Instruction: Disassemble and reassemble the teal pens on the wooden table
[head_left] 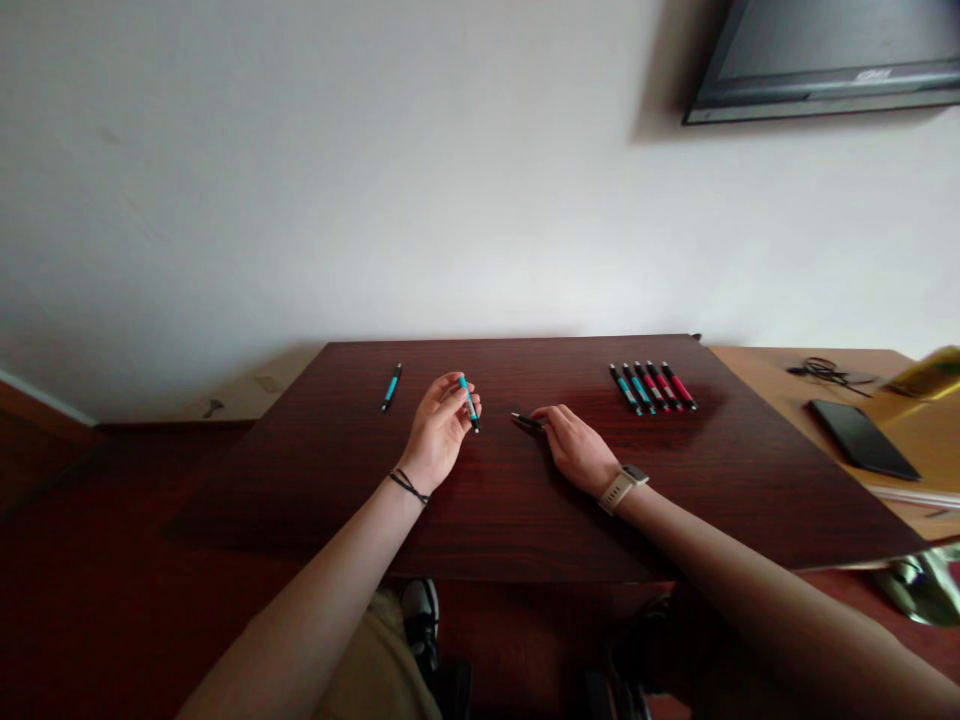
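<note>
Blue pen (469,401) in left hand (437,432)

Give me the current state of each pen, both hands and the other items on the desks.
Left hand: raised, gripping a blue pen.
Right hand: on the table, fingertips on a black pen part.
Lone blue pen: lying flat, untouched.
Row of five pens: side by side, blue and red.
Phone: lying flat, screen dark.
</note>
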